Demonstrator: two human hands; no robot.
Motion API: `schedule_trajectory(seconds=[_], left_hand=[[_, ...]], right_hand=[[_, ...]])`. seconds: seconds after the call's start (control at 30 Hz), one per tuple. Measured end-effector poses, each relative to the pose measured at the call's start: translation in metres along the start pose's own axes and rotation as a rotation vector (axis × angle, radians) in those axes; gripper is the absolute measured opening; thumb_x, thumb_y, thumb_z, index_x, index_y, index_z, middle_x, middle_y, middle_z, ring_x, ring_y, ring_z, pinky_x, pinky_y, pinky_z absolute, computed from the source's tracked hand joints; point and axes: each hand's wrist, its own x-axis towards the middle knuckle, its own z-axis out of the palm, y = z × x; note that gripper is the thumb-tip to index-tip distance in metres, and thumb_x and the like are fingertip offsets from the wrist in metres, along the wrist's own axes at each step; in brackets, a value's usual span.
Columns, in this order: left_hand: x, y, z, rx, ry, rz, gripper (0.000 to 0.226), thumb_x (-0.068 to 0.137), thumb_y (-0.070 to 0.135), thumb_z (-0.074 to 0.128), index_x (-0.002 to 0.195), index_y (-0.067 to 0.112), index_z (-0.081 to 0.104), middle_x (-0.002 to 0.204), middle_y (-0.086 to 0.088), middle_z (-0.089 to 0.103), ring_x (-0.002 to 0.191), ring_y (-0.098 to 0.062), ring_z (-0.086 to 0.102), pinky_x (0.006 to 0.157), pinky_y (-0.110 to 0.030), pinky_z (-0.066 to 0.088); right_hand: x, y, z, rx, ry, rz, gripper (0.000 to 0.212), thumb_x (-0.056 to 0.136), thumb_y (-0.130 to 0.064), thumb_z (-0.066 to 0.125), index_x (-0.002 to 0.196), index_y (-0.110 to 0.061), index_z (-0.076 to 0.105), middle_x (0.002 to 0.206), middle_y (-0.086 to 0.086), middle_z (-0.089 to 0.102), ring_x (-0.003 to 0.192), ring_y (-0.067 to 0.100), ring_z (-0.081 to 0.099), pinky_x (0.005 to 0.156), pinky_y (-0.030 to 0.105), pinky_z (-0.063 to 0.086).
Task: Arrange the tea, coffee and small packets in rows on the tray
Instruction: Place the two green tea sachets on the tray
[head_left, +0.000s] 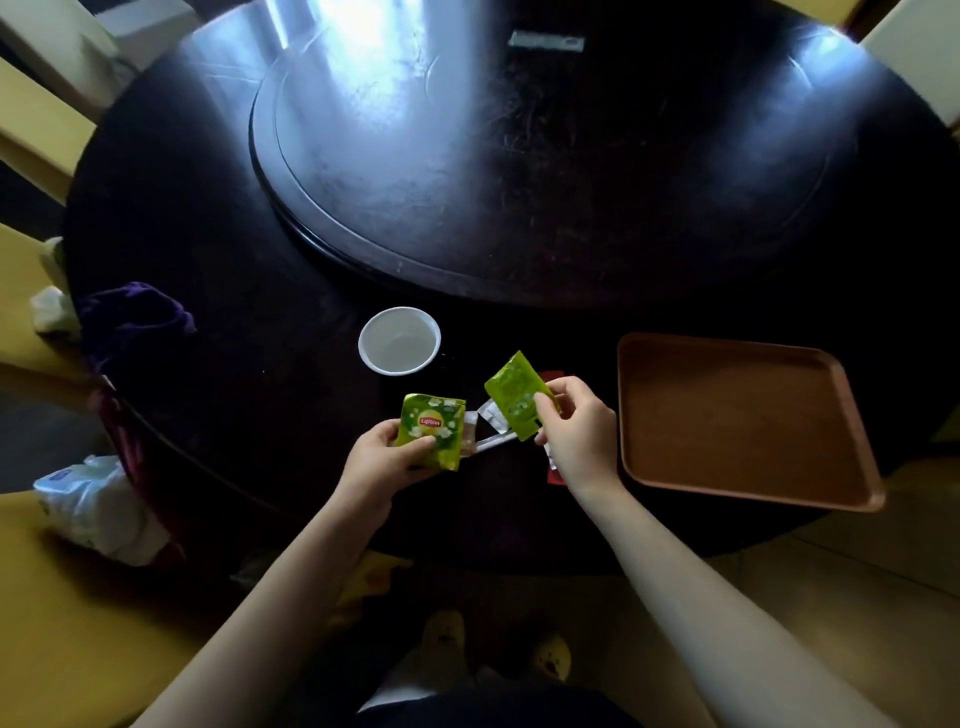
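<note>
My left hand (387, 460) grips a green Lipton tea packet (434, 428) by its lower edge, label up. My right hand (574, 423) pinches a second green tea packet (511, 392), tilted and lifted above the dark table. Between the hands lie small white packets (493, 415) and a pale sachet (470, 434) on the table. A red packet (551, 375) shows partly behind my right hand. The brown tray (743, 421) sits to the right of my right hand with nothing on it.
A white bowl (399, 340) stands just beyond the packets. A large round turntable (415, 156) fills the table's middle. A purple cloth (135, 317) lies at the left edge, a white plastic bag (98, 506) on a yellow chair below it.
</note>
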Motion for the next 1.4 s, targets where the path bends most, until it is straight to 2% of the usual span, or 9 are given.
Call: schedule_trajectory(seconds=[0.1,0.23,0.4,0.57,0.7,0.9,1.07,1.23,1.4], left_hand=[[-0.012,0.009,0.019,-0.066,-0.096,-0.016,0.013,0.083,-0.002,0.057,0.091,0.007,0.061,0.087,-0.010,0.068,0.075,-0.018,0.068,0.056,-0.024,0.058],[-0.022,0.016,0.045,-0.110,-0.166,-0.063,0.012,0.086,0.000,0.052,0.089,0.007,0.062,0.086,-0.011,0.065,0.077,-0.020,0.063,0.053,-0.026,0.058],[-0.034,0.012,0.075,-0.244,-0.252,-0.146,0.021,0.092,0.019,0.048,0.095,0.005,0.064,0.079,-0.009,0.074,0.070,-0.018,0.070,0.053,-0.027,0.058],[-0.045,0.002,0.099,-0.182,-0.360,-0.107,0.016,0.083,0.001,0.057,0.097,0.005,0.062,0.076,-0.006,0.076,0.070,-0.017,0.072,0.062,-0.028,0.060],[-0.053,-0.007,0.120,-0.154,-0.369,-0.079,0.017,0.081,-0.003,0.058,0.094,0.007,0.063,0.076,-0.005,0.076,0.071,-0.017,0.072,0.065,-0.030,0.060],[-0.062,-0.024,0.155,-0.287,-0.337,-0.063,0.023,0.080,-0.004,0.058,0.102,0.004,0.061,0.085,-0.010,0.074,0.075,-0.020,0.073,0.063,-0.029,0.060],[-0.068,-0.035,0.180,-0.302,-0.296,-0.094,0.027,0.082,-0.002,0.057,0.109,0.002,0.056,0.095,-0.013,0.068,0.080,-0.021,0.069,0.062,-0.028,0.060],[-0.057,-0.035,0.181,-0.261,-0.216,-0.197,0.012,0.089,0.005,0.051,0.095,0.004,0.061,0.094,-0.015,0.066,0.084,-0.024,0.064,0.057,-0.030,0.060],[-0.028,-0.019,0.171,-0.189,-0.163,-0.235,0.011,0.090,0.005,0.049,0.090,0.005,0.060,0.087,-0.014,0.066,0.078,-0.024,0.063,0.055,-0.030,0.060]], right_hand=[[-0.016,-0.004,-0.010,0.019,0.030,-0.112,0.005,0.081,-0.015,0.065,0.085,-0.015,0.067,0.074,0.006,0.071,0.066,0.019,0.068,0.064,0.031,0.055],[-0.037,-0.006,-0.031,0.153,-0.022,-0.196,0.013,0.080,-0.006,0.066,0.092,-0.012,0.069,0.092,-0.004,0.067,0.087,0.006,0.065,0.076,0.009,0.050],[-0.055,0.010,-0.057,0.186,-0.037,-0.254,0.021,0.084,-0.028,0.061,0.094,-0.013,0.070,0.103,-0.005,0.065,0.105,-0.002,0.057,0.089,0.009,0.044],[-0.059,0.028,-0.083,0.103,-0.013,-0.272,0.023,0.077,0.000,0.066,0.097,-0.012,0.065,0.105,-0.005,0.058,0.102,-0.005,0.054,0.088,0.008,0.043],[-0.058,0.042,-0.104,0.245,-0.066,0.000,0.044,0.078,-0.002,0.067,0.117,-0.019,0.053,0.109,-0.007,0.056,0.093,0.009,0.060,0.077,0.014,0.053],[-0.064,0.051,-0.133,0.655,-0.265,0.357,0.017,0.081,-0.013,0.066,0.098,-0.013,0.063,0.094,0.007,0.070,0.079,0.014,0.067,0.064,0.022,0.055],[-0.055,0.062,-0.141,0.883,-0.044,0.521,0.008,0.081,-0.003,0.063,0.082,-0.011,0.063,0.079,0.006,0.069,0.070,0.015,0.066,0.056,0.020,0.054],[-0.016,0.083,-0.147,0.747,0.135,0.508,0.018,0.085,-0.002,0.057,0.072,-0.015,0.055,0.068,0.004,0.060,0.047,0.002,0.058,0.046,0.015,0.048],[0.047,0.103,-0.154,0.519,0.216,0.563,0.023,0.084,-0.003,0.055,0.066,-0.015,0.051,0.069,0.004,0.055,0.058,0.010,0.051,0.048,0.015,0.041]])
